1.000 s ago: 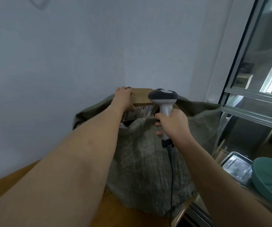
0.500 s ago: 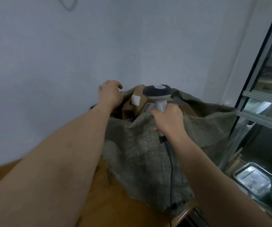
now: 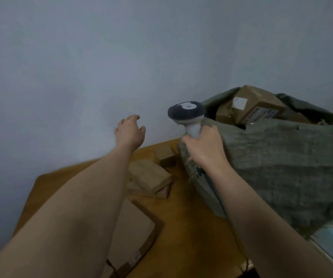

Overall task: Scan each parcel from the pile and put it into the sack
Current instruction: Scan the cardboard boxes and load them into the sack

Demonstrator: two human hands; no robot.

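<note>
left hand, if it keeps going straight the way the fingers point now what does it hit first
Probably the pale wall. The left hand is open and raised over the table's far edge, fingers pointing forward, and nothing shows between them and the wall. The cardboard parcels lie lower, under the forearm. Depth is hard to judge.

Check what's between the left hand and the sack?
Head view: the scanner, gripped by the right hand, stands between the open left hand and the sack.

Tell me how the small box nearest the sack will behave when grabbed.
The small box looks like stiff cardboard, so it should keep its shape. Its flat faces suggest it won't roll. Being small, it is probably light enough for the open left hand alone, though its contents are unseen.
</note>
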